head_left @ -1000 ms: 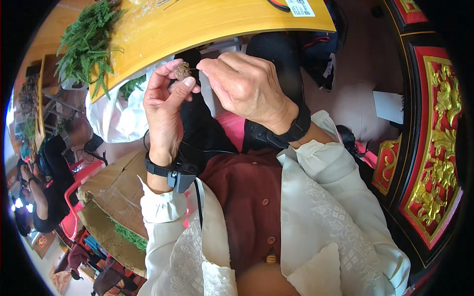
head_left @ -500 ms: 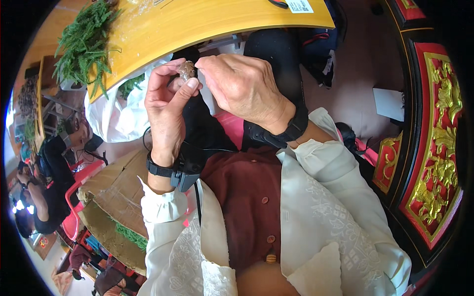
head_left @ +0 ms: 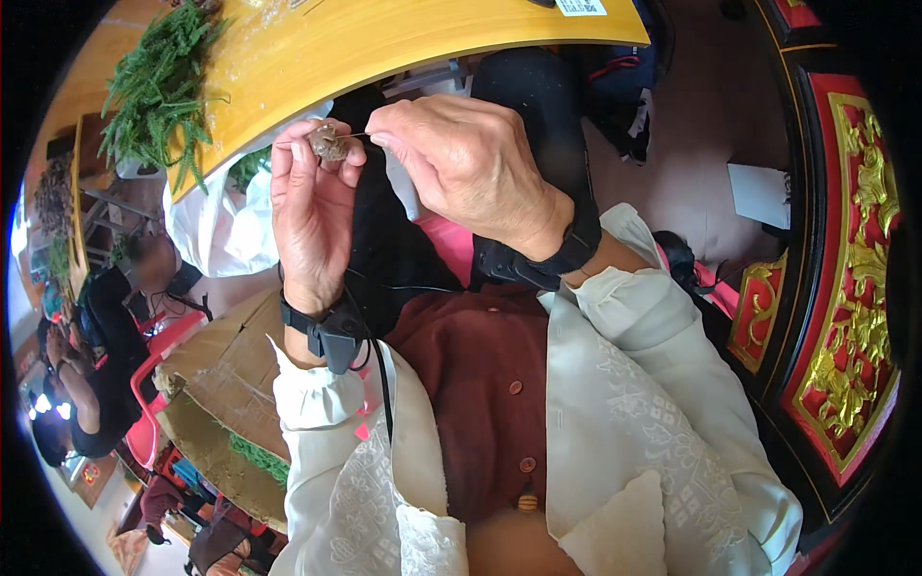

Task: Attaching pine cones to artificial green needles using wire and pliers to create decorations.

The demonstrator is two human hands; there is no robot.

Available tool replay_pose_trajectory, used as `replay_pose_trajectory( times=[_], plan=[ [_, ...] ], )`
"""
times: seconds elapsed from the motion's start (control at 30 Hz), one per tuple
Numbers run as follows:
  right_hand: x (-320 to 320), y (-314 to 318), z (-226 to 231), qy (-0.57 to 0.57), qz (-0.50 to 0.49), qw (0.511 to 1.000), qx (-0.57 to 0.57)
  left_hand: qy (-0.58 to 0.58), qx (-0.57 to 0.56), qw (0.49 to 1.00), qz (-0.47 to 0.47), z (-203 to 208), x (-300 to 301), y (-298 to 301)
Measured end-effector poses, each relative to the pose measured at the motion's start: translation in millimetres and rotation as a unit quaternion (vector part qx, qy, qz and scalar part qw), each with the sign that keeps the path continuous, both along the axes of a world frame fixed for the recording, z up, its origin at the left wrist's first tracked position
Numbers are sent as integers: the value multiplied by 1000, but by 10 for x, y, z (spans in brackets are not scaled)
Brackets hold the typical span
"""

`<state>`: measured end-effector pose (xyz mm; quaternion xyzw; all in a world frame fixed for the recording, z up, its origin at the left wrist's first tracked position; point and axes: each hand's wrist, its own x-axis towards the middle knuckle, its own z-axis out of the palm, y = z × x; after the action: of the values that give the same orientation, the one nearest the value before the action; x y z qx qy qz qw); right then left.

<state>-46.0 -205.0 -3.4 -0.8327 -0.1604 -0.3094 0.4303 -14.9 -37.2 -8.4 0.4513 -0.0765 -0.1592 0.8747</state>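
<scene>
While I watch from above through the head view, the small, roundish, brown, scaly cone-like piece (head_left: 329, 146) sits at the fingertips of my left hand (head_left: 317, 226), whose thumb and fingers grasp it. From the fingertips of my right hand (head_left: 466, 168), it lies to the left and slightly lower, a short gap away, and the thin, dark, stiff-looking wire (head_left: 357, 134) spans that gap nearly sideways. I have the right thumb and forefinger pinched on the wire's end, the other fingers curled in. My left hand is the nearer, touching the piece; its long axis I cannot tell, as the fingers cover part of it.

Just beyond both hands, the curved edge of the yellow wooden tabletop (head_left: 413, 43) bounds my space forward. A heap of green needle-leaved sprigs (head_left: 158, 91) lies on it at far left, and a crumpled white plastic bag (head_left: 226, 230) hangs beside my left hand. Nearer my body on that side stands an open brown cardboard box (head_left: 226, 360) with green foliage (head_left: 257, 459) inside.
</scene>
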Motion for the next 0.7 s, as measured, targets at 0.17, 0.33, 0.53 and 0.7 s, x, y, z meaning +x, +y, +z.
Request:
replay_pose_trajectory(
  times=[0.17,0.33,0.53,0.7],
  plan=[
    [17,-1,-19,7,17,999,48,-6,-41,998,-42,-26,-19,7],
    [37,8,-31,15,53,995,84,27,-8,999,-19,-37,-79,-19],
    [46,-20,-4,63,88,986,131,3,-15,999,-32,37,-84,-9],
    [44,-31,3,122,120,969,179,-31,-24,999,-36,-12,-58,-4]
  ],
)
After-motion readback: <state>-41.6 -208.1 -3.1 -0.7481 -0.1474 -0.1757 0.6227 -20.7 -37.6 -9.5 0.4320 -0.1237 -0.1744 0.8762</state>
